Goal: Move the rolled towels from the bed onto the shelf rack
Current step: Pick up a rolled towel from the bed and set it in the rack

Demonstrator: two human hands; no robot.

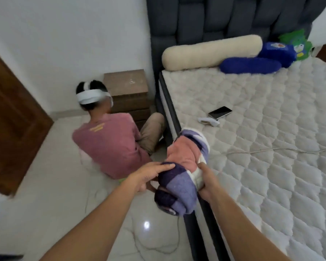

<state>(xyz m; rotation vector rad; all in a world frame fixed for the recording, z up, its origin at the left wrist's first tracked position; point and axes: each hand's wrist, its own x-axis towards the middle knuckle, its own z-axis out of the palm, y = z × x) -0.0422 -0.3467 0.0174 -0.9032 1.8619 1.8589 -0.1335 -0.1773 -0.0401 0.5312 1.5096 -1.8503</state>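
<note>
Over the bed's left edge, both arms reach forward and hold 1 rolled towel point(183, 172), striped purple, pink and white, in the air. Left hand point(151, 176) lies flat with fingers on its dark upper side; right hand point(208, 183) is clamped around its white right side. Beside the quilted mattress point(271, 147), a person in a pink shirt point(109, 140) sits on the tiled floor point(45, 204), narrowing that passage. A phone point(220, 112) lies on the mattress.

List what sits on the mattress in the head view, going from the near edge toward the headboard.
Rolled towel bundle held in both hands at the near edge → white remote → black phone → blue plush roll → cream bolster against the headboard.
</note>
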